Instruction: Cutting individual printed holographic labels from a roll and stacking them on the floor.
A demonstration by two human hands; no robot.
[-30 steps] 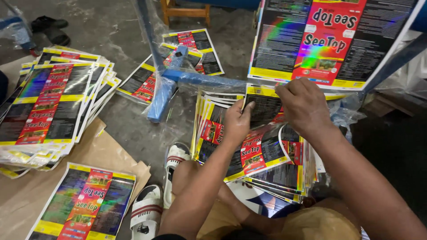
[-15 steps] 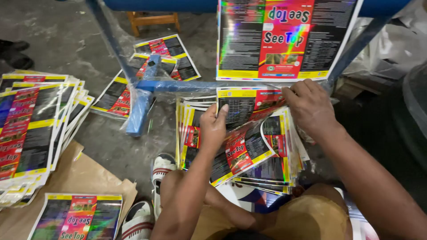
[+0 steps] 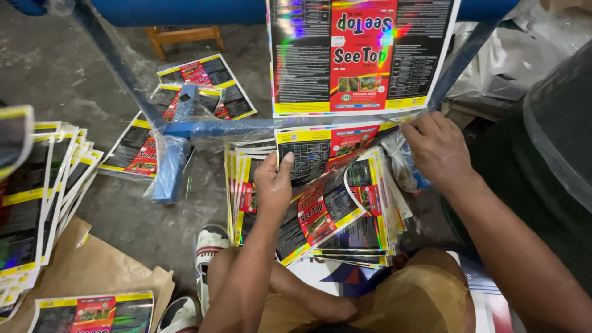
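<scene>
A thick pile of glossy printed label sheets (image 3: 345,213), black with red panels and yellow borders, rests on my lap and the floor in front of me. My left hand (image 3: 273,184) lies on the pile's left part, thumb up against the top sheet's near edge. My right hand (image 3: 436,148) grips the right edge of the top sheet (image 3: 320,148) just under a blue metal bar (image 3: 234,127). One large sheet (image 3: 364,55) hangs over the bar, facing me.
A tall stack of the same sheets (image 3: 37,197) sits at the left on brown paper (image 3: 92,271). Loose sheets (image 3: 203,77) lie on the concrete floor beyond the blue frame leg (image 3: 169,166). A wooden stool (image 3: 185,34) stands behind. My white shoes (image 3: 209,246) are below.
The view has shifted so the stack at left slides off-frame and the hanging sheet fills the top. My right hand has moved right to the sheet's edge; my left hand stays on the pile.
</scene>
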